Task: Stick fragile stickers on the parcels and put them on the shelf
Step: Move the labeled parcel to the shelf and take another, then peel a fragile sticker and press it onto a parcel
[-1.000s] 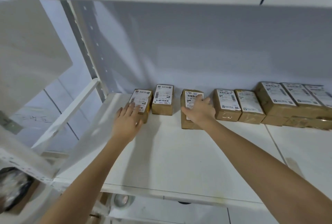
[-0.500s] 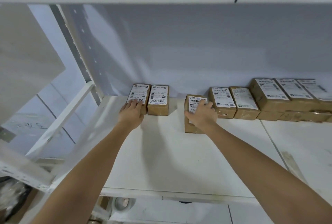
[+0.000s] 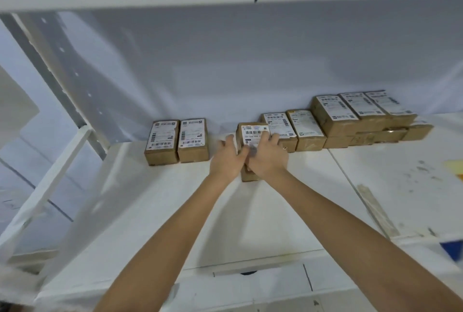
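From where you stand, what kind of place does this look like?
Probably a parcel storeroom or small warehouse. White metal shelving holds a row of brown cardboard parcels, each with a printed barcode label. Both hands, left hand and right hand, rest on one parcel in the row.

Label text is mostly too blurred for us to read. We note white shipping labels with black barcodes on every brown parcel along the back of the white shelf (image 3: 155,211). On the centre parcel (image 3: 253,134), the one under both hands, we see a barcode and a line of digits below it; we cannot resolve the digits with confidence. The two parcels left of the centre parcel (image 3: 178,140) carry barcodes at the top and bottom of their labels, text illegible. The stacked parcels right of the centre parcel (image 3: 350,116) show barcodes and small square codes, also illegible.
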Available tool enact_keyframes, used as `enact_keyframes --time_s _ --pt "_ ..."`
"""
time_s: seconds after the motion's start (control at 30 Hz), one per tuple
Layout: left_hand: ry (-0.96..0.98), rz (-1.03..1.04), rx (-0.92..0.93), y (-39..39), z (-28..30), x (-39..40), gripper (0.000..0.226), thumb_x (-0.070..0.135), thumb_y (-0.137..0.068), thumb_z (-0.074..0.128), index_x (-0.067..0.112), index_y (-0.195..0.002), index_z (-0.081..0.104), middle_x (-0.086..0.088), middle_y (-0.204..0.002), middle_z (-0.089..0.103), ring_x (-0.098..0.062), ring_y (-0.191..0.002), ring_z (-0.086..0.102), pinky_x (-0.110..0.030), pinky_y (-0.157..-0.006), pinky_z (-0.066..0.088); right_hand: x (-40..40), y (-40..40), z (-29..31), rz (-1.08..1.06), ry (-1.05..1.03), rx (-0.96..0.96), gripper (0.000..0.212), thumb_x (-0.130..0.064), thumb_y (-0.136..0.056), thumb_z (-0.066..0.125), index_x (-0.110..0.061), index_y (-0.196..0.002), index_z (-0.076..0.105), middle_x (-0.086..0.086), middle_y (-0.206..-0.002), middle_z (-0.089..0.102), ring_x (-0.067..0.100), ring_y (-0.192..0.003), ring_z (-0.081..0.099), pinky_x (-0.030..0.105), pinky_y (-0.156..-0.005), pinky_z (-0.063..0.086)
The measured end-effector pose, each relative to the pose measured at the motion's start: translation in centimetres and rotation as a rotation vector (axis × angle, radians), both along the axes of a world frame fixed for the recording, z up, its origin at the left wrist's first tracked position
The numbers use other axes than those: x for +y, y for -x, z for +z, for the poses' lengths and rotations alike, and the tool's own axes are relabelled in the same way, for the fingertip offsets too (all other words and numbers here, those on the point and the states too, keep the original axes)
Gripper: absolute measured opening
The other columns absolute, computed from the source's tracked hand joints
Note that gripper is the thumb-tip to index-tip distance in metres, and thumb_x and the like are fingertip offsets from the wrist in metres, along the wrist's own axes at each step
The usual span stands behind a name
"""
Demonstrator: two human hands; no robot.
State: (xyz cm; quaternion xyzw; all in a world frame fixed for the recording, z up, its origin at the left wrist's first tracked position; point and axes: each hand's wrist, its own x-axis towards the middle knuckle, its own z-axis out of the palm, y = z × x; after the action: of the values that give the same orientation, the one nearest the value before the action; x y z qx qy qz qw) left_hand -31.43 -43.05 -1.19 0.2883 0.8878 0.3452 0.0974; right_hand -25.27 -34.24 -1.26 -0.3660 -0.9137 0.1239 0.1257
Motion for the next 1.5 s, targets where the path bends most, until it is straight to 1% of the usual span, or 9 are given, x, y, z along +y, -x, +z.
enact_keyframes --time_s 0.2,0.33,0.5,0.6,0.73,0.93,1.03,1.1,1.5 --pt "-0.26 -0.12 -0.556 -4.6 -1.1 4.6 0.038 0.024 -0.093 0.049 0.017 -0.13 0.04 -0.009 -0.117 0.061 -0.03 -0.102 0.061 -0.039 -0.077 0.054 1.9 -7.1 -0.4 -0.178 0.047 0.11 0.066 -0.053 -0.078 0.058 -0.011 -0.124 0.036 0.009 -0.123 0.043 0.028 -0.11 0.05 0.035 -0.075 0.042" --pt "-0.246 -0.248 -0.603 -8.4 -2.5 7.7 0.038 0.018 -0.095 0.05 0.015 -0.132 0.043 -0.01 -0.121 0.06 -0.027 -0.104 0.061 -0.041 -0.087 0.052 3.7 -13.6 -1.1 -0.281 0.232 0.241 0.074 -0.052 -0.07 0.07 -0.012 -0.125 0.042 0.003 -0.118 0.053 0.022 -0.108 0.055 0.036 -0.083 0.049" --pt "-0.225 -0.304 -0.762 -14.0 -3.9 11.6 0.038 0.021 -0.096 0.05 0.014 -0.133 0.039 -0.014 -0.123 0.059 -0.031 -0.104 0.062 -0.036 -0.07 0.054 6.9 -22.5 -1.9 -0.455 0.646 0.591 0.019 -0.016 -0.086 0.062 -0.009 -0.104 0.061 0.004 -0.1 0.067 0.02 -0.088 0.062 0.031 -0.075 0.05" --pt "-0.22 -0.341 -0.829 -17.3 -4.3 14.0 0.035 0.023 -0.097 0.049 0.014 -0.13 0.041 -0.012 -0.122 0.061 -0.031 -0.104 0.063 -0.042 -0.074 0.056 9.0 -27.1 -2.9 -0.59 0.821 0.626 0.032 -0.03 -0.088 0.061 -0.014 -0.116 0.059 0.004 -0.108 0.065 0.018 -0.095 0.061 0.024 -0.072 0.048" --pt "-0.184 -0.38 -0.829 -21.4 -4.7 17.1 0.031 0.022 -0.097 0.047 0.011 -0.126 0.048 -0.008 -0.122 0.062 -0.027 -0.106 0.062 -0.047 -0.09 0.052 11.5 -31.8 -3.1 -0.619 0.953 0.671 0.035 -0.034 -0.087 0.064 -0.017 -0.117 0.057 0.002 -0.099 0.065 0.017 -0.092 0.062 0.033 -0.085 0.052" --pt "-0.122 -0.363 -0.681 -26.1 -5.4 21.8 0.027 0.016 -0.096 0.048 0.008 -0.121 0.051 -0.008 -0.122 0.061 -0.025 -0.104 0.062 -0.042 -0.088 0.053 16.7 -36.2 -3.2 -0.507 0.789 0.62 0.042 -0.034 -0.086 0.066 -0.011 -0.12 0.059 0.005 -0.1 0.068 0.015 -0.082 0.062 0.034 -0.082 0.052" --pt "-0.112 -0.372 -0.452 -28.1 -5.1 23.7 0.029 0.018 -0.094 0.051 0.009 -0.121 0.049 0.001 -0.12 0.056 -0.019 -0.104 0.058 -0.032 -0.09 0.047 19.7 -37.5 -3.1 -0.444 0.596 0.545 0.044 -0.038 -0.083 0.068 -0.013 -0.117 0.059 0.003 -0.107 0.065 0.018 -0.093 0.062 0.033 -0.083 0.052" --pt "-0.116 -0.361 -0.315 -29.1 -5.0 25.1 0.033 0.023 -0.093 0.051 0.012 -0.125 0.049 -0.006 -0.124 0.052 -0.024 -0.107 0.058 -0.039 -0.093 0.048 21.4 -38.0 -2.8 -0.401 0.481 0.506 0.043 -0.039 -0.081 0.069 -0.014 -0.115 0.059 0.0 -0.107 0.063 0.016 -0.096 0.062 0.025 -0.076 0.05" --pt "-0.063 -0.282 -0.264 -30.6 -5.3 27.0 0.045 0.025 -0.102 0.031 0.012 -0.145 0.033 -0.011 -0.147 0.039 -0.024 -0.135 0.036 -0.034 -0.109 0.028 24.5 -36.6 -3.3 -0.158 0.124 0.296 0.055 -0.049 -0.076 0.069 -0.017 -0.118 0.054 0.003 -0.113 0.054 0.02 -0.106 0.05 0.032 -0.075 0.047"
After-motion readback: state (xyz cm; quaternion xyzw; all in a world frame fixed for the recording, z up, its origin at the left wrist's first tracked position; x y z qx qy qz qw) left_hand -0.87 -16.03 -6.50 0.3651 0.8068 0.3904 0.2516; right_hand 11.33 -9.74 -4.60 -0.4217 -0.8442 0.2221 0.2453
